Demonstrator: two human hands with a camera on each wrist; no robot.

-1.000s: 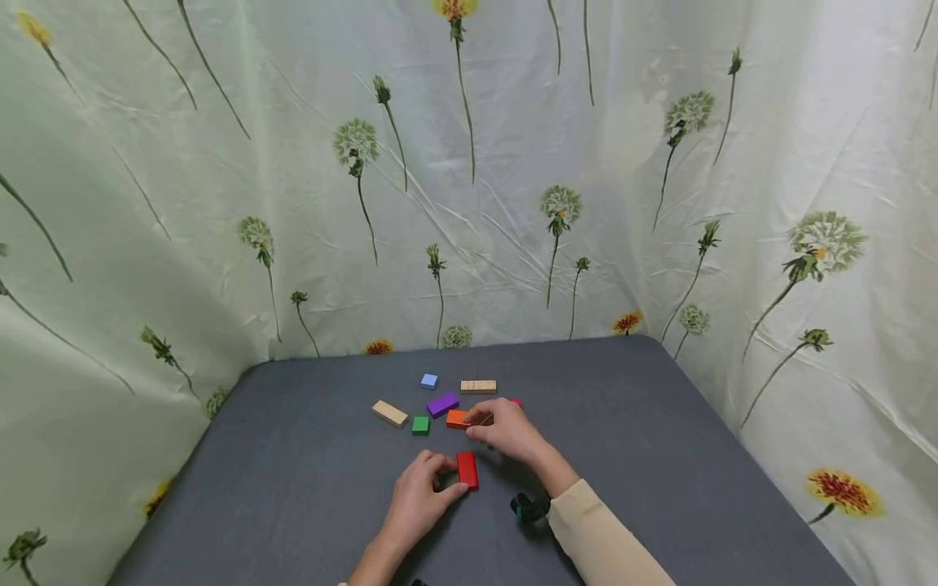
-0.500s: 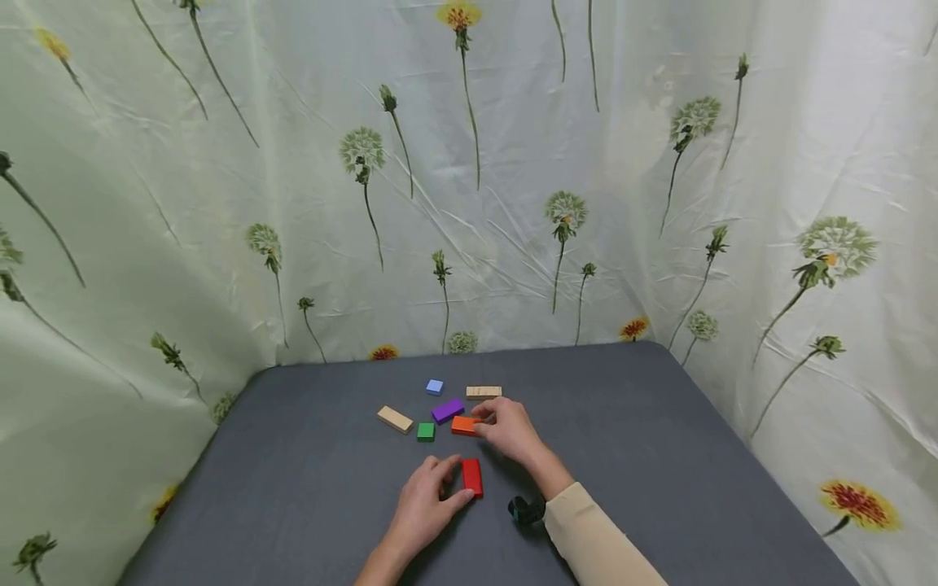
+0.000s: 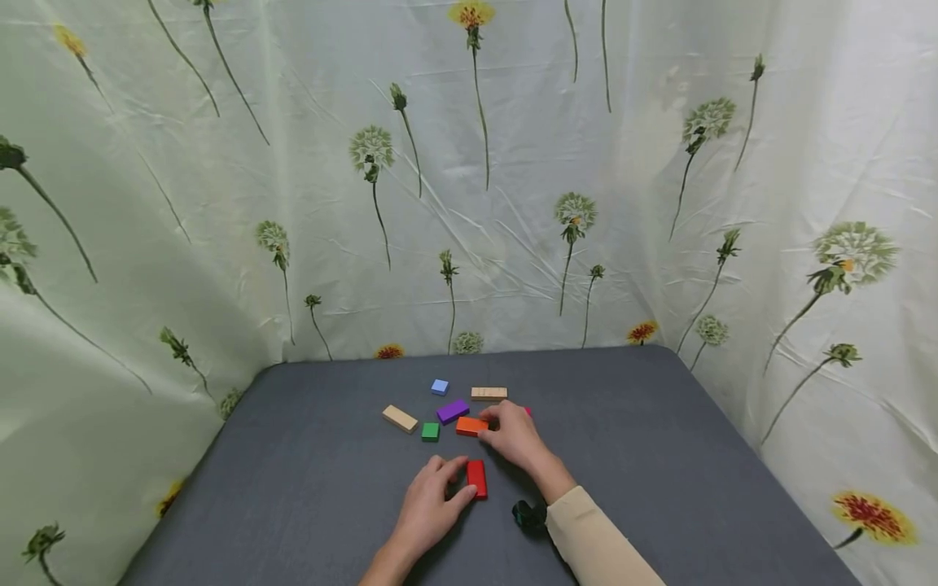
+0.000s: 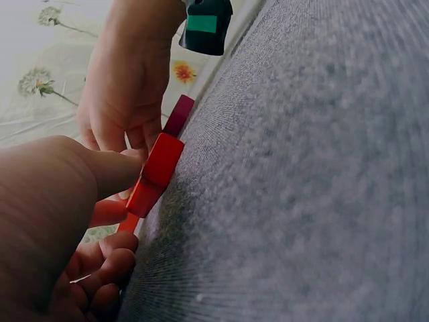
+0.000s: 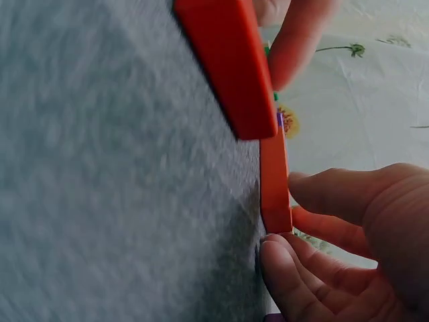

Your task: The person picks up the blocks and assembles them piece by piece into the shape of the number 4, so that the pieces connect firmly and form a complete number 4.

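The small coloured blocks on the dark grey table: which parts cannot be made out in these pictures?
Head view: right end of the orange rectangular block, covered by the right hand.
Head view: most of the pinkish-red block, behind the same hand.
Right wrist view: red rectangular block, cut off by the top edge.
Same view: most of the green squarish block, behind the red one and the left hand.

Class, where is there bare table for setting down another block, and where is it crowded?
Bare table lies left of the left hand and left tan block, and right of the sleeve and pink block. It is crowded around the purple block, with the green block, orange block and right hand close by.
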